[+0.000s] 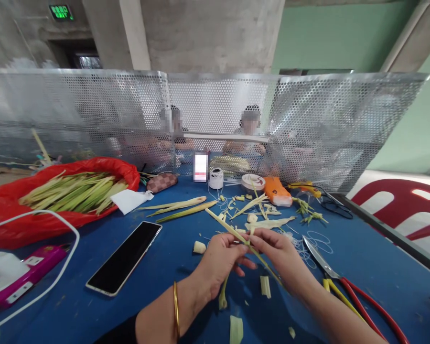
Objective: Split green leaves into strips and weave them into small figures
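My left hand and my right hand meet over the blue table, both closed. Between their fingertips they pinch a long, pale green strip of plant leaf, which slants from upper left to lower right. A curled leaf end hangs below my left hand; I cannot tell whether it belongs to the same strip. Cut leaf pieces lie on the table under my hands. A short pale stub rests left of my left hand. Scissors with red and yellow handles lie right of my right hand.
A red plastic bag full of leaf strips stands at the left, near a purple power strip with a white cable. A dark phone lies flat. Thread, tape and an orange packet stand before the perforated metal screen.
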`<action>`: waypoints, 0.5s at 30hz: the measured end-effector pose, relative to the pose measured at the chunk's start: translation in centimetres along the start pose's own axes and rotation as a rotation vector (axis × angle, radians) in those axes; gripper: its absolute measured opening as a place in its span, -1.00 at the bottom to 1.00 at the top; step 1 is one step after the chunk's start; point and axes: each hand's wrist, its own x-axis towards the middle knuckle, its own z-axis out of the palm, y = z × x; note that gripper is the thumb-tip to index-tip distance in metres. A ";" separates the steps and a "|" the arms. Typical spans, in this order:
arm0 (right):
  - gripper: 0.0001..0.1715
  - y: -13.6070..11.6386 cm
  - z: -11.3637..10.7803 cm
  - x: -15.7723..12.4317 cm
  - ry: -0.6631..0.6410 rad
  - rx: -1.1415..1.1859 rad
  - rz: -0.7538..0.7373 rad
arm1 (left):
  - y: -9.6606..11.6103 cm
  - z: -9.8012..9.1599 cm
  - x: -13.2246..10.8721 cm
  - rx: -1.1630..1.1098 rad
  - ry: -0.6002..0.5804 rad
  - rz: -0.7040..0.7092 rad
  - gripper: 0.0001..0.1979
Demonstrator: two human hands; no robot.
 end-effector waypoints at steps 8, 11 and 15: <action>-0.64 0.6 0.3 0.0 0.133 0.059 -0.016 | -0.4 0.7 -0.4 0.211 0.013 0.109 -0.80; -0.63 0.8 -0.1 0.1 0.278 -0.003 -0.097 | -0.1 0.8 -0.4 0.077 -0.019 0.114 -0.67; -0.61 0.8 -0.7 0.2 0.350 -0.134 -0.175 | 0.5 0.4 -0.3 -0.030 0.042 0.048 -0.64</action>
